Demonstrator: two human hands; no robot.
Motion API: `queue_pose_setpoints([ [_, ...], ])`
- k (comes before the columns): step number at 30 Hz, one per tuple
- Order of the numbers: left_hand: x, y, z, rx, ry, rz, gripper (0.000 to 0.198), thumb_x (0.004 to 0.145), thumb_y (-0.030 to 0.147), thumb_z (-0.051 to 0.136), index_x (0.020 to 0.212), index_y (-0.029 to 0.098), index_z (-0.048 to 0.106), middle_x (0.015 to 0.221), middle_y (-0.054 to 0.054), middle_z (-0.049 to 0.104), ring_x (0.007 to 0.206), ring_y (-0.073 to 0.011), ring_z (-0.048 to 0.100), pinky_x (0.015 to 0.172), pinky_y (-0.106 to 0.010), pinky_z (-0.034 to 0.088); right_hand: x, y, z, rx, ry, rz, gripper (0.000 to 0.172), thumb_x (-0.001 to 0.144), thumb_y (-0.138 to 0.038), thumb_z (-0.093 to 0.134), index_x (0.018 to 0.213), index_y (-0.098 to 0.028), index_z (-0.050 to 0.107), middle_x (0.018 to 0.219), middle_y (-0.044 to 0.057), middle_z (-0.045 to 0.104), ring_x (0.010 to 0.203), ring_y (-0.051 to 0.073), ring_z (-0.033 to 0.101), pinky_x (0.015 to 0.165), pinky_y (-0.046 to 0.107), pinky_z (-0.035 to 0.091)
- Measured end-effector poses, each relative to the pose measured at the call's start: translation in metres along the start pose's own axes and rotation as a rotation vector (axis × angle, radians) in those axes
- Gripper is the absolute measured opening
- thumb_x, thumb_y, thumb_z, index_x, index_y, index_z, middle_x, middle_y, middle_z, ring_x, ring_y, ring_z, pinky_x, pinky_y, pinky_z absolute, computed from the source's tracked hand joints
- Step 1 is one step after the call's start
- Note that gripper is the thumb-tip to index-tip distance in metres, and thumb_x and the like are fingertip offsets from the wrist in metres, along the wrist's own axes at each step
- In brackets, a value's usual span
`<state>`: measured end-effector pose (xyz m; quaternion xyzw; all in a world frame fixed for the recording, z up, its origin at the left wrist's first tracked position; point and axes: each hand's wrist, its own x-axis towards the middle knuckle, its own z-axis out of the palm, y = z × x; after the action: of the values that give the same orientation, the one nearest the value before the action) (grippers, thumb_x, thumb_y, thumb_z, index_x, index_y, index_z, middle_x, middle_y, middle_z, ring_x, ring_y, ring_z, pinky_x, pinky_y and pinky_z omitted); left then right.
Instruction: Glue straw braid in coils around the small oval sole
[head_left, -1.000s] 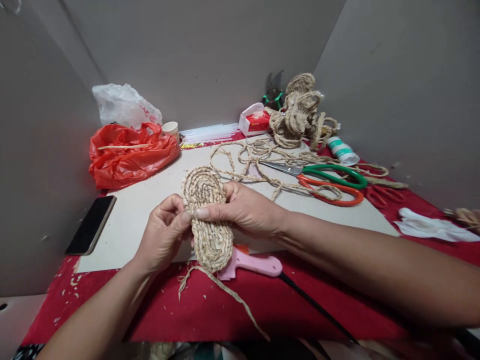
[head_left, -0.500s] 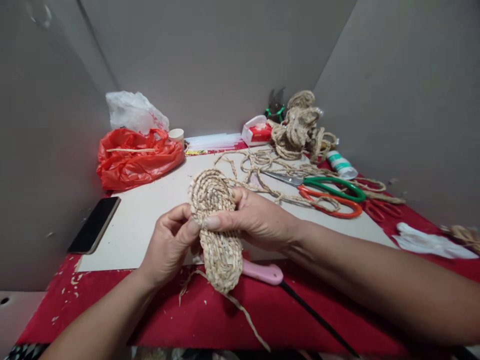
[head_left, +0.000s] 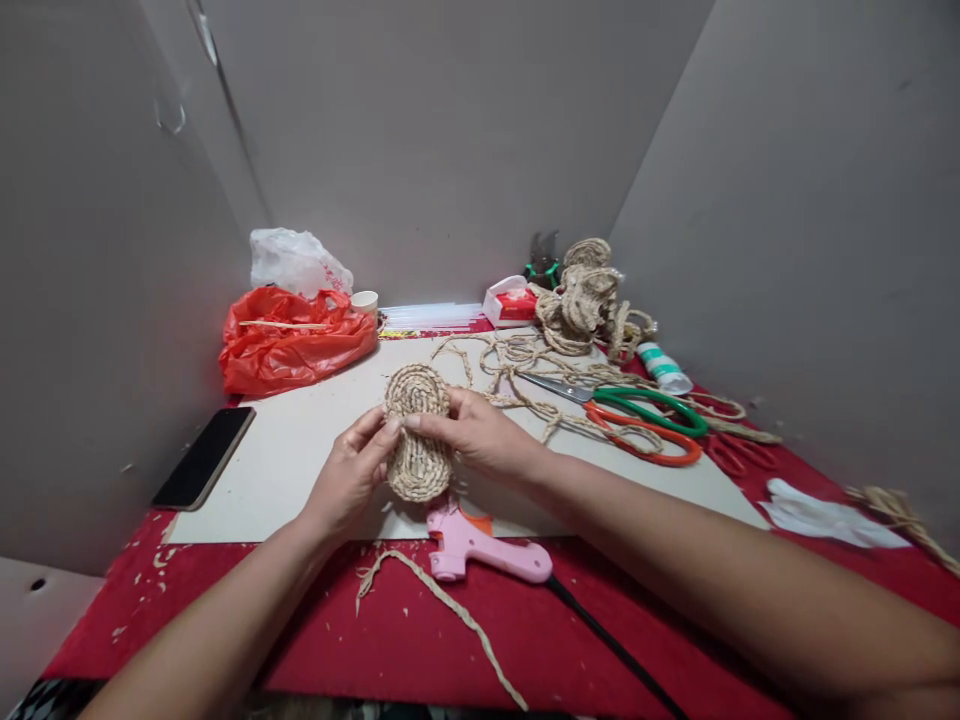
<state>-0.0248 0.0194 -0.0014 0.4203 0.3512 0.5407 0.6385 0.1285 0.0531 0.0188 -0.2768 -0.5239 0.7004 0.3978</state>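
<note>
Between both hands is a coiled piece of twisted straw rope (head_left: 418,462), shaped like a small shoe sole, held up above the board. My left hand (head_left: 358,462) pinches its left edge with thumb and fingers. My right hand (head_left: 480,432) grips the right edge, its thumb lying across the middle of the coil. Just below the piece lies a pink glue gun (head_left: 487,555) with a black cord. Left of the glue gun, a loose strand of rope (head_left: 457,610) rests on the red cloth (head_left: 322,610).
A pale board (head_left: 300,450) covers much of the table. Scissors (head_left: 622,410) and loose rope lie right; a rope bundle (head_left: 589,295) and tissue box (head_left: 510,302) stand behind. At left are a phone (head_left: 204,458) and red plastic bag (head_left: 292,350). Grey panels enclose the table.
Both hands have moved the coiled piece farther away, over the board. More of the glue gun and the loose strand now shows. The camera view has shifted a little.
</note>
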Motion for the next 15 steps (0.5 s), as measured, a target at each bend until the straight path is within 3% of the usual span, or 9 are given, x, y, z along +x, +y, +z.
queue_pose_setpoints([
  [3,0.0,0.002,0.0,0.018,0.018,0.013,0.027,0.081,0.03,0.068,0.106,0.019,0.067,0.094,-0.003,0.072,0.08,-0.0137,0.066,0.074,-0.024,0.05,0.0,-0.002,-0.001,-0.115,-0.046,-0.025,0.03,0.066,-0.02,0.07,0.093,-0.015,0.059,0.083,0.001,0.066,0.074,0.014,0.06,0.075,0.029,0.049],
  [5,0.0,0.006,0.001,0.006,0.053,0.037,0.027,0.079,0.029,0.069,0.103,0.018,0.068,0.093,-0.004,0.072,0.08,-0.0152,0.067,0.075,-0.026,0.051,0.0,-0.004,0.0,-0.186,-0.055,-0.036,0.028,0.067,-0.019,0.067,0.093,-0.015,0.058,0.081,0.0,0.063,0.072,0.013,0.057,0.07,0.027,0.047],
  [8,0.001,0.013,0.002,-0.016,0.129,0.097,0.023,0.077,0.027,0.071,0.097,0.017,0.068,0.091,-0.004,0.072,0.08,-0.0157,0.067,0.075,-0.026,0.052,0.0,-0.005,-0.001,-0.285,-0.014,-0.062,0.02,0.07,-0.021,0.064,0.087,-0.015,0.057,0.076,-0.001,0.058,0.067,0.011,0.052,0.06,0.024,0.043],
  [11,0.001,0.018,0.002,-0.026,0.198,0.144,0.024,0.074,0.027,0.073,0.095,0.017,0.067,0.091,-0.003,0.073,0.08,-0.0152,0.068,0.074,-0.025,0.052,0.0,-0.002,-0.001,-0.347,0.02,-0.087,0.015,0.076,-0.028,0.061,0.082,-0.015,0.057,0.075,-0.001,0.057,0.068,0.011,0.053,0.063,0.024,0.044],
  [15,0.001,0.019,0.0,-0.05,0.208,0.129,0.026,0.074,0.028,0.073,0.096,0.017,0.066,0.09,-0.003,0.073,0.076,-0.0151,0.068,0.071,-0.025,0.053,-0.002,0.003,0.0,-0.455,0.041,-0.162,0.02,0.08,-0.031,0.058,0.068,-0.015,0.055,0.063,-0.002,0.054,0.06,0.009,0.048,0.06,0.024,0.039],
])
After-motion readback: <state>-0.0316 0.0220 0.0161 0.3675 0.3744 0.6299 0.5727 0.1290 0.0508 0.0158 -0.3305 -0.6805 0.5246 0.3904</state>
